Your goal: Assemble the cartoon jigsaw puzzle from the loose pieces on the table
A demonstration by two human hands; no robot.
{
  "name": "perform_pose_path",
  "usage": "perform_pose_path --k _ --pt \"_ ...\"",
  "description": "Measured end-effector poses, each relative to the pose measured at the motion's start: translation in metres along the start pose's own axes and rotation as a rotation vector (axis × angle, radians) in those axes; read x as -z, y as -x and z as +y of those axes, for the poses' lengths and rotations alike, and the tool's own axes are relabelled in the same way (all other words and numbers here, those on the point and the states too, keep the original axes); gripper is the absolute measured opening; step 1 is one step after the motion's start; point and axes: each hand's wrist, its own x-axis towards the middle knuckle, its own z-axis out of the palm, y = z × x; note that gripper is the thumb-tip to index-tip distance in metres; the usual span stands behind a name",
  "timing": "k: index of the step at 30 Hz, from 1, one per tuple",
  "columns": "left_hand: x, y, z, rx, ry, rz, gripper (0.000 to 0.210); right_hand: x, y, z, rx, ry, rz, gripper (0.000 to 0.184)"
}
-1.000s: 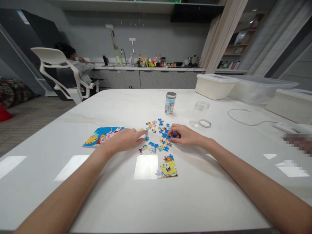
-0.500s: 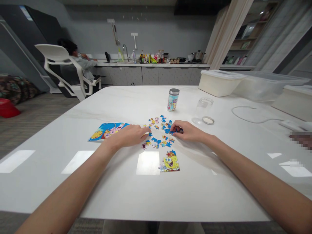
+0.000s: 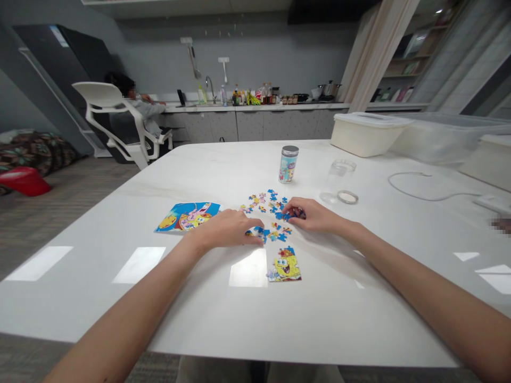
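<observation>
Holding the left hand with fingers apart by loose puzzle pieces on the bench — curling the right hand over others, can't tell if pinching any — behind the joined-up part.

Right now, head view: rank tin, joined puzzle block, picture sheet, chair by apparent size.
1. Chair
2. Picture sheet
3. Joined puzzle block
4. Tin

Last two: true order unsure; the former sits nearer the camera.

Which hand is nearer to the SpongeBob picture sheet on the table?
The left. The left hand is just to the right of the SpongeBob picture sheet; the right hand is farther away, at the right side of the loose puzzle pieces.
</observation>
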Motion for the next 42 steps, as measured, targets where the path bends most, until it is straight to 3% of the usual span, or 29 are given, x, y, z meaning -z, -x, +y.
perform_pose_path --k 10,19,24,29,42 --pt "-0.004 -0.004 0.005 -0.022 0.064 0.016 0.034 0.0 -0.001 -0.001 0.013 -0.053 0.01 0.012" --pt "-0.006 -0.004 0.004 -0.02 0.036 0.022 0.035 0.008 -0.007 0.007 -0.248 -0.297 0.122 0.022" --pt "-0.005 -0.004 0.003 -0.035 0.022 0.031 0.033 0.011 -0.01 0.01 -0.404 -0.371 0.237 0.017" --pt "-0.003 -0.003 0.003 -0.009 0.008 0.015 0.032 0.013 -0.01 0.009 -0.555 -0.435 0.245 0.018" --pt "-0.007 -0.002 -0.011 0.073 0.045 -0.024 0.033 0.009 -0.01 0.021 -0.498 -0.44 0.259 0.007"
